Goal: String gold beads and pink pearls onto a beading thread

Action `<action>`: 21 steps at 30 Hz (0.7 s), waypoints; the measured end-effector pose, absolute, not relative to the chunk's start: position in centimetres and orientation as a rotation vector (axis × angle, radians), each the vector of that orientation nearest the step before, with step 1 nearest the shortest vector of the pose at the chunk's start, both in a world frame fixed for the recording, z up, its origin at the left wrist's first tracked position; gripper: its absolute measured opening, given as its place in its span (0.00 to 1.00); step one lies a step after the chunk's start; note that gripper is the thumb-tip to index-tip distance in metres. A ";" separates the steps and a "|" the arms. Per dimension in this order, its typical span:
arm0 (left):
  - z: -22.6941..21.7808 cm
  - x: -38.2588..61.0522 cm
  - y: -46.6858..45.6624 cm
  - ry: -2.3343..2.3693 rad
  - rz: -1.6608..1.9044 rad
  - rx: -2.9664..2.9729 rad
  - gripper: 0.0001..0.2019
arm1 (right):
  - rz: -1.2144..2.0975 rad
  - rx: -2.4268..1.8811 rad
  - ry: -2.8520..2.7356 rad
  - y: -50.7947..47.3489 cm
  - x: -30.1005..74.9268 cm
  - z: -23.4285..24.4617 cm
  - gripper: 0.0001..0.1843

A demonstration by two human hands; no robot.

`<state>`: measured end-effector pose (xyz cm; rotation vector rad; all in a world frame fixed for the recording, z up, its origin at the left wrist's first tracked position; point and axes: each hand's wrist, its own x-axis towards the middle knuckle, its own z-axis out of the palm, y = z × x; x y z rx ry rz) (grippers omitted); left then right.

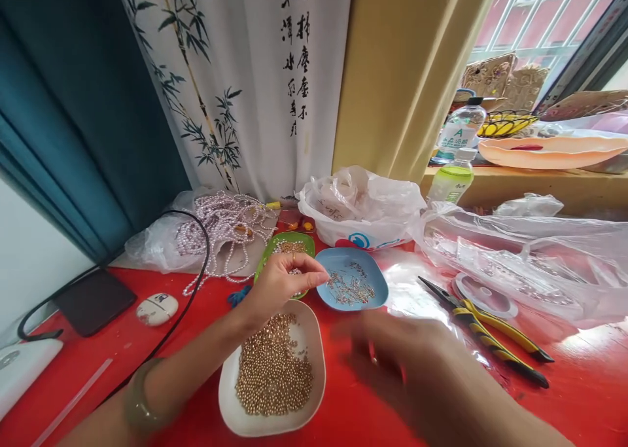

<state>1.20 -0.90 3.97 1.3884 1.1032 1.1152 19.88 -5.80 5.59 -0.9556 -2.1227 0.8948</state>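
My left hand (287, 280) is closed in a pinch above the green tray (265, 256) and the near edge of the blue tray (324, 258). Whatever sits between its thumb and fingertip is too small to name. My right hand (402, 349) is smeared by motion over the red table, right of the white tray (320, 375); its fingers cannot be read. Many gold beads (275, 375) fill most of the white tray. Thin metal pins and small bits (353, 288) lie in the blue tray. Light and gold beads (289, 245) show in the green one, partly hidden by my left hand.
Yellow-and-black pliers (490, 332) lie at right beside a clear spool (485, 295) and plastic bags (515, 264). Behind the trays stands a white bag-lined bowl (363, 214). Pearl strings (220, 228), a black cable (206, 250), a mouse (157, 309) and a dark phone-like slab (95, 301) are left.
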 end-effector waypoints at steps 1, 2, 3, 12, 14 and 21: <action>4.2 1.2 -1.0 1.080 1.131 1.404 0.05 | 0.881 -1.098 -2.035 -4.8 19.4 5.9 0.02; 4.3 1.2 -1.2 1.059 1.146 1.422 0.05 | 0.942 -1.185 -1.945 -3.7 19.0 6.1 0.04; 4.4 1.2 -1.3 1.039 1.158 1.441 0.04 | 1.090 -1.188 -1.872 -2.8 18.7 6.0 0.06; 4.1 0.7 -1.0 1.072 1.092 1.649 0.03 | 1.787 -1.020 -1.524 -0.6 18.0 3.3 0.11; 4.2 0.5 -0.8 1.086 1.099 1.607 0.04 | 1.766 -1.043 -1.519 -0.4 18.0 3.2 0.13; 3.4 -1.9 1.6 1.221 1.257 1.508 0.06 | 1.716 -1.128 -1.417 -0.2 17.7 2.3 0.13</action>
